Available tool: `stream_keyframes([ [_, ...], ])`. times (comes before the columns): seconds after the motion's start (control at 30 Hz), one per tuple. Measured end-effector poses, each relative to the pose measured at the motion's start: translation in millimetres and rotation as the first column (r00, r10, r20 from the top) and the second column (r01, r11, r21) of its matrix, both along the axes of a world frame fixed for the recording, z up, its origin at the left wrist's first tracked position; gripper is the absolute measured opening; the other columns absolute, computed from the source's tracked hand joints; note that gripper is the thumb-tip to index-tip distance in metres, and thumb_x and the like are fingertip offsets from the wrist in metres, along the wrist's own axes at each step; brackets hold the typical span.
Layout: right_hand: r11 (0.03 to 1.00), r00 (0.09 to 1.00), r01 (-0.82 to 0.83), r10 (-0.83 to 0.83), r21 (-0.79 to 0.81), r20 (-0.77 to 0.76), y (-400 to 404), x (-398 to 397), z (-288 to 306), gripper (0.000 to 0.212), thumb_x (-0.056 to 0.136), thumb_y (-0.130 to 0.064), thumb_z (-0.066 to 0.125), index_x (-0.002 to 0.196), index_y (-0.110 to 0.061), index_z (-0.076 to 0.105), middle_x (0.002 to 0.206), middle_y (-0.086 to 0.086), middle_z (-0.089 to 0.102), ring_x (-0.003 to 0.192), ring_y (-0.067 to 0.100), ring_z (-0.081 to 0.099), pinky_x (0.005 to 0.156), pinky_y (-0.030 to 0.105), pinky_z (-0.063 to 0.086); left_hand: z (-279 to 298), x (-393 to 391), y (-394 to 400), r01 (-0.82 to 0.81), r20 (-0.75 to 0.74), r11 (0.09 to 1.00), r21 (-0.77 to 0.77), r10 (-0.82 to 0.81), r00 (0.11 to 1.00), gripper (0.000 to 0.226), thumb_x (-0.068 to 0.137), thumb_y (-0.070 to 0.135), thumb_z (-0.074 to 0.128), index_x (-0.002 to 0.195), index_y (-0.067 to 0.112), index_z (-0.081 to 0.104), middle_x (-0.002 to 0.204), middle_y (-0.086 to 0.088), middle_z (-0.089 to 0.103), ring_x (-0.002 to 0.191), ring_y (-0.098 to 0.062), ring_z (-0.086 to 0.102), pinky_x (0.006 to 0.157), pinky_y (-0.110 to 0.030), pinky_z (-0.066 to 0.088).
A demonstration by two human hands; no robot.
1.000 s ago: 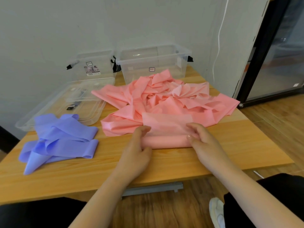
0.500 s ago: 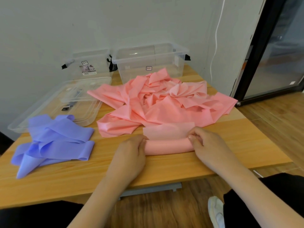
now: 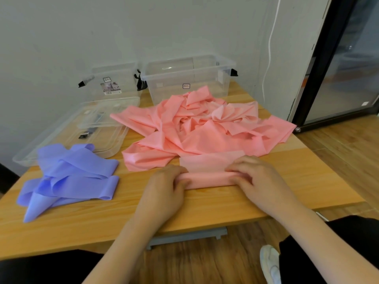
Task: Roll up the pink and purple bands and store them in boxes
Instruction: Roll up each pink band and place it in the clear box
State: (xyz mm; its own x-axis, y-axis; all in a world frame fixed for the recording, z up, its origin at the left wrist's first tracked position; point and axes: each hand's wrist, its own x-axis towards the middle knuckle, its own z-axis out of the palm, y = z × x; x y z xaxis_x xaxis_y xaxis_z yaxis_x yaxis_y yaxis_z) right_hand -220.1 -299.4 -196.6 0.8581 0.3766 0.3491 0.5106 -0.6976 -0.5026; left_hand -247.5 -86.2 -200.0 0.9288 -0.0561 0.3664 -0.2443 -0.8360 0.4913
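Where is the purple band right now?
In the head view, the purple band lies in a loose heap on the left side of the wooden table, in front of the clear lid and left of the pink band.

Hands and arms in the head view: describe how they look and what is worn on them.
Both the left hand and the right hand are bare: no gloves, rings, watch or bracelets show. The forearms are bare too, with no sleeves reaching into view. The nails look short and unpainted, though they are too small to tell for sure.
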Motion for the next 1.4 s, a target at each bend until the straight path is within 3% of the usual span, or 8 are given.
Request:
stream_keyframes([
  [0.17,0.992,0.997,0.076,-0.072,0.102,-0.043,4.1,6.2,-4.2,0.008,0.088,-0.02,0.059,0.095,-0.024,0.061,0.094,-0.01,0.061,0.087,0.004,0.051,0.07,0.009,0.033,1.9,1.3,-13.5,-0.11,-0.007,0.986,0.123,0.112,0.994,0.018,0.091,0.016,0.044,0.091,0.013,0.061,0.078,-0.007,0.064,0.072,-0.028,0.059,0.065,-0.036,0.043],
  [0.4,0.988,0.979,0.138,-0.148,0.074,0.143,4.9,13.4,-8.0,0.009,0.073,-0.018,0.075,0.072,-0.016,0.067,0.078,-0.007,0.059,0.079,0.013,0.05,0.074,0.022,0.039,-3.9,-1.8,-16.9,-0.001,0.122,0.93,0.368,-0.047,0.991,0.034,0.078,0.035,0.045,0.093,0.014,0.069,0.089,0.0,0.064,0.081,-0.021,0.06,0.072,-0.03,0.044],
  [0.73,0.973,0.983,0.146,-0.122,-0.177,0.139,3.0,12.8,-12.8,0.037,0.09,-0.027,0.054,0.127,-0.024,0.054,0.128,-0.011,0.053,0.121,0.01,0.042,0.094,0.026,0.019,-6.0,15.2,-17.8,-0.078,0.002,0.842,0.535,0.091,0.996,0.065,0.085,0.055,0.017,0.133,0.021,0.045,0.139,-0.001,0.035,0.122,-0.024,0.033,0.097,-0.037,0.026],
  [0.87,0.965,0.946,0.247,-0.223,-0.082,0.234,4.2,9.5,-11.2,0.02,0.083,-0.018,0.064,0.103,-0.019,0.067,0.101,-0.004,0.065,0.101,0.02,0.055,0.076,0.026,0.013,-4.1,-13.7,-31.7,-0.187,0.139,0.982,-0.005,0.186,0.973,0.029,0.09,0.034,0.047,0.108,0.017,0.062,0.107,-0.002,0.059,0.097,-0.02,0.053,0.081,-0.018,0.035],
  [1.0,0.953,0.93,0.29,-0.302,0.087,0.211,10.5,3.9,-3.0,0.021,0.081,-0.015,0.065,0.101,-0.013,0.069,0.1,0.002,0.068,0.1,0.024,0.059,0.076,0.026,0.015,15.3,-28.3,-55.1,-0.296,-0.434,0.708,-0.641,-0.016,0.901,0.021,0.09,0.031,0.057,0.109,0.022,0.061,0.1,0.004,0.068,0.091,-0.011,0.063,0.085,-0.02,0.049],
  [1.2,0.958,0.958,0.173,-0.218,0.229,0.185,47.7,-15.8,23.5,0.028,0.075,-0.028,0.059,0.095,-0.012,0.071,0.087,-0.003,0.067,0.086,0.019,0.061,0.081,0.035,0.036,58.1,0.9,-45.3,-0.179,-0.175,0.009,-0.984,-0.253,0.952,0.014,0.096,0.007,0.044,0.104,0.003,0.055,0.095,-0.012,0.064,0.084,-0.019,0.065,0.072,-0.026,0.056],
  [1.3,0.942,0.989,0.102,-0.131,0.318,0.073,56.9,-12.6,43.1,0.02,0.076,-0.027,0.069,0.091,-0.014,0.071,0.083,-0.008,0.06,0.085,0.015,0.056,0.083,0.042,0.044,73.9,9.3,-30.4,-0.096,-0.064,-0.099,-0.99,-0.288,0.956,0.019,0.095,0.003,0.041,0.11,0.004,0.052,0.095,-0.011,0.065,0.085,-0.02,0.065,0.066,-0.028,0.056],
  [1.4,0.926,0.995,0.086,-0.064,0.367,-0.073,63.6,-1.7,64.1,0.035,0.071,-0.025,0.077,0.103,-0.017,0.066,0.102,-0.01,0.054,0.098,0.006,0.049,0.084,0.009,0.033,90.6,16.0,-14.9,-0.066,-0.026,-0.126,-0.99,-0.297,0.955,0.015,0.094,0.003,0.042,0.103,0.007,0.054,0.083,-0.007,0.068,0.079,-0.017,0.065,0.064,-0.03,0.055],
])
